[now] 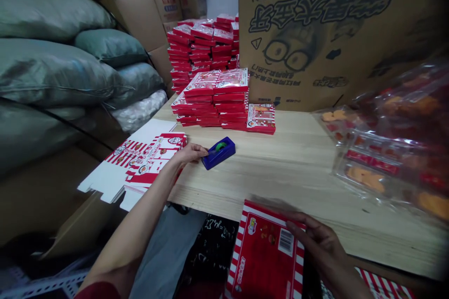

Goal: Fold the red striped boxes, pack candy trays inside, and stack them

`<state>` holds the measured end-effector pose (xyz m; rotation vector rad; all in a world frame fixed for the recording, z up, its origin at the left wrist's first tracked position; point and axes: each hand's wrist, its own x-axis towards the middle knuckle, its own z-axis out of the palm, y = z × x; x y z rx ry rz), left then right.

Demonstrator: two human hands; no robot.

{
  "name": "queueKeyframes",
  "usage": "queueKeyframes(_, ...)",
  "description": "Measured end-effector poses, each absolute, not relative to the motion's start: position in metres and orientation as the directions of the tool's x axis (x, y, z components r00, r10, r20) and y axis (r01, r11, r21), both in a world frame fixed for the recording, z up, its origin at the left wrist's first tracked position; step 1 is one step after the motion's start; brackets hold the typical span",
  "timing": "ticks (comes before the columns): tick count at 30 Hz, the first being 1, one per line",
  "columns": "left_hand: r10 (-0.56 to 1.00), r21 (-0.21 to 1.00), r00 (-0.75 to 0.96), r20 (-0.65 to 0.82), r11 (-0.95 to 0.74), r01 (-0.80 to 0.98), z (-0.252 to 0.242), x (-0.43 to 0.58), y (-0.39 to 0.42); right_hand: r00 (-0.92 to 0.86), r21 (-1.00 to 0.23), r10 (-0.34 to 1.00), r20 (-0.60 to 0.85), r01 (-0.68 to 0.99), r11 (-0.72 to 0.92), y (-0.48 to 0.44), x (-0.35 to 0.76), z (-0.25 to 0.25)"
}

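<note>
My left hand (192, 153) reaches over the table to the near left end of a blue tape dispenser (219, 152), which holds a green-cored roll. Its thumb and fingers are pinched together at the dispenser's end; any tape between them is too small to make out. My right hand (321, 238) grips the right edge of a red box (266, 254) with striped borders and a barcode, held tilted at the table's front edge. Left of the dispenser lie flat printed red and white cartons (154, 159), partly behind my left forearm.
Stacked red boxes (213, 98) stand at the back of the wooden table (280, 163), before a large cardboard carton (326, 32). Clear-wrapped packets (386, 159) are piled at the right. Large sacks (52, 65) fill the left side.
</note>
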<state>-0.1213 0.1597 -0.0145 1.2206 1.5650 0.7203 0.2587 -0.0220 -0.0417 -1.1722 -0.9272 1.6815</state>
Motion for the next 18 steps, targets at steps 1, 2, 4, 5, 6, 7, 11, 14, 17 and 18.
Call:
queueKeyframes(1,0.938,0.884,-0.012,-0.347,0.331,0.329,-0.015,-0.121,0.16,-0.178,-0.895,0.924,-0.339,-0.241,-0.375,-0.022,0.259,-0.04)
queueKeyframes(2,0.936,0.891,-0.018,-0.352,0.341,0.298,-0.017,-0.121,0.159,-0.175,-0.88,0.913,-0.369,-0.251,-0.404,-0.021,0.26,-0.038)
queueKeyframes(4,0.936,0.909,-0.035,-0.351,0.349,0.227,-0.02,-0.12,0.158,-0.163,-0.861,0.899,-0.406,-0.263,-0.436,-0.02,0.26,-0.034)
queueKeyframes(5,0.937,0.919,-0.043,-0.346,0.347,0.188,-0.021,-0.119,0.157,-0.156,-0.855,0.895,-0.418,-0.266,-0.446,-0.02,0.26,-0.032)
queueKeyframes(6,0.939,0.928,-0.051,-0.339,0.343,0.149,-0.023,-0.118,0.155,-0.147,-0.845,0.889,-0.434,-0.274,-0.458,-0.019,0.26,-0.03)
queueKeyframes(7,0.942,0.935,-0.059,-0.332,0.336,0.112,-0.024,-0.118,0.154,-0.133,-0.836,0.884,-0.448,-0.289,-0.467,-0.018,0.26,-0.027)
queueKeyframes(11,0.952,0.957,-0.101,-0.289,0.289,-0.017,-0.031,-0.119,0.142,-0.042,-0.823,0.881,-0.471,-0.338,-0.456,-0.016,0.26,-0.013)
queueKeyframes(14,0.958,0.968,-0.148,-0.247,0.239,-0.073,-0.043,-0.12,0.129,0.028,-0.842,0.885,-0.464,-0.322,-0.432,-0.014,0.259,-0.002)
queueKeyframes(17,0.954,0.979,-0.222,-0.203,0.193,-0.067,-0.059,-0.116,0.118,0.117,-0.884,0.906,-0.407,-0.301,-0.358,-0.009,0.255,0.008)
queueKeyframes(18,0.949,0.983,-0.256,-0.185,0.177,-0.053,-0.064,-0.114,0.115,0.157,-0.904,0.915,-0.371,-0.288,-0.317,-0.007,0.254,0.013)
